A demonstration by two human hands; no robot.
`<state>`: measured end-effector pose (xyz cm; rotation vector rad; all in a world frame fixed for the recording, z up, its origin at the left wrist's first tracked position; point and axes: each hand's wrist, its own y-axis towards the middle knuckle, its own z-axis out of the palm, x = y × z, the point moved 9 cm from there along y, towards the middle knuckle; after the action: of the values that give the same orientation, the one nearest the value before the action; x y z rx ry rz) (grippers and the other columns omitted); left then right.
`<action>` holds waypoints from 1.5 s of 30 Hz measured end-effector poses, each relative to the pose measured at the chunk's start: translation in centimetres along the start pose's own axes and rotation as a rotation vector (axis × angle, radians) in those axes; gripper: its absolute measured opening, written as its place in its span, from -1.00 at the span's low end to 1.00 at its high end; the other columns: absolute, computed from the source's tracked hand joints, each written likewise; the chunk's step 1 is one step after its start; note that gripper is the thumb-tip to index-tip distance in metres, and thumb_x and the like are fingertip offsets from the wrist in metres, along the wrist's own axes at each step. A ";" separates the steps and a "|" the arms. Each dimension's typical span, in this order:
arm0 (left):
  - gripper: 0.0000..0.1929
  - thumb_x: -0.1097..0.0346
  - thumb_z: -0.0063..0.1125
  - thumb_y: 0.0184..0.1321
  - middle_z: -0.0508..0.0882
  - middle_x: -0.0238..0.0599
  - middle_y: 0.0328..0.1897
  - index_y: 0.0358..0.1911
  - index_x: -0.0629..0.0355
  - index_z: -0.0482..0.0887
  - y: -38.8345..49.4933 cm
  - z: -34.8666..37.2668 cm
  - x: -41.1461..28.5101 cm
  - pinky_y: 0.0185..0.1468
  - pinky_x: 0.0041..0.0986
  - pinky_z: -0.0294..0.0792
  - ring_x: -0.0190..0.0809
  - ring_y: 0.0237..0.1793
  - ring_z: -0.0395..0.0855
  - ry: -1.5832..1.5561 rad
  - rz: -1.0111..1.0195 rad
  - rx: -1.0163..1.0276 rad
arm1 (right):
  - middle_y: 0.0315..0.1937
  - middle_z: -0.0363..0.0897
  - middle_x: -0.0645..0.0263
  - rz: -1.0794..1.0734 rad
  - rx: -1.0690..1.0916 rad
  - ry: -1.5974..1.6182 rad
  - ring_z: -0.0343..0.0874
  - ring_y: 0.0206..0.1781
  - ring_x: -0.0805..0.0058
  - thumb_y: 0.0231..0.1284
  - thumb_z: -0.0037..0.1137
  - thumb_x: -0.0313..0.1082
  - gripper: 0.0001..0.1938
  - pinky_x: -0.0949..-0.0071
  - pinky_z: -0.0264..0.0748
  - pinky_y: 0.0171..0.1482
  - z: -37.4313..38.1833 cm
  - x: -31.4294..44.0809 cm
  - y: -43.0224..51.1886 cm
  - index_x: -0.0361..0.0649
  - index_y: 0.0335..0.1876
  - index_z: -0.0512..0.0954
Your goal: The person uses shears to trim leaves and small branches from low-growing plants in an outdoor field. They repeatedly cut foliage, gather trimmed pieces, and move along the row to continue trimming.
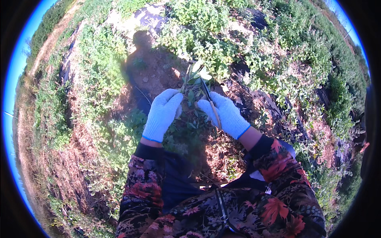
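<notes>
My left hand (164, 114), in a white knitted glove, is closed around a small bunch of leafy green stems (190, 80) that stick up from its fingertips. In my right hand (227, 113), gloved the same way, is a hand tool (215, 114) with a light wooden handle. Its narrow dark metal part (205, 88) points up and away, reaching the pale, sunlit leaves of the bunch. The leaves partly hide the tool's far end, so its shape cannot be told. A narrow gap separates my two hands.
Low leafy plants (202, 38) grow in rows ahead and on both sides. Dark sheeting (265, 104) shows between plants at the right. My shadow (146, 59) falls on bare soil (159, 76) ahead. Dry brown growth (79, 145) covers ground at the left.
</notes>
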<state>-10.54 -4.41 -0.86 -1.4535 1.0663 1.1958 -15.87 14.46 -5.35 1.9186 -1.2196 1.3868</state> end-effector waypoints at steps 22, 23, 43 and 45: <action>-0.78 0.24 0.17 0.56 0.62 -0.40 -0.51 -0.05 0.29 0.73 0.6 2.3 -0.4 -0.41 -0.53 0.34 -0.42 -0.55 0.50 -0.024 0.028 0.076 | -0.14 0.77 -0.07 -0.072 -0.073 -0.240 0.78 -0.02 -0.12 0.46 0.24 0.18 -0.49 0.03 0.66 -0.01 -1.3 3.1 -1.0 -0.17 0.10 0.59; -0.77 0.25 0.17 0.55 0.63 -0.40 -0.49 -0.04 0.30 0.73 0.6 2.7 -0.5 -0.40 -0.53 0.36 -0.43 -0.53 0.53 0.042 0.048 0.093 | -0.14 0.77 -0.08 -0.090 -0.085 -0.242 0.77 -0.04 -0.14 0.46 0.24 0.19 -0.49 0.02 0.65 -0.02 -1.6 3.1 -0.7 -0.18 0.10 0.59; -0.75 0.34 0.13 0.53 0.65 -0.37 -0.43 0.15 0.30 0.64 0.1 2.0 -0.3 -0.34 -0.55 0.38 -0.43 -0.47 0.54 -0.023 0.036 0.084 | -0.28 0.72 -0.08 -0.143 -0.091 -0.114 0.74 -0.16 -0.16 0.48 0.24 0.14 -0.54 -0.01 0.63 -0.11 -1.4 0.5 0.1 -0.21 -0.08 0.61; -0.75 0.34 0.14 0.52 0.66 -0.36 -0.42 0.14 0.29 0.65 -0.1 1.7 -0.3 -0.33 -0.55 0.38 -0.44 -0.46 0.54 0.003 0.030 0.057 | -0.28 0.72 -0.08 -0.180 -0.106 -0.144 0.74 -0.17 -0.17 0.48 0.25 0.12 -0.55 -0.01 0.63 -0.12 -1.3 -0.7 0.4 -0.22 -0.08 0.61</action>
<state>-10.80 -2.73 -0.68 -1.4008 1.1190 1.1754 -16.89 15.52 -5.54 2.0270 -1.1290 1.0877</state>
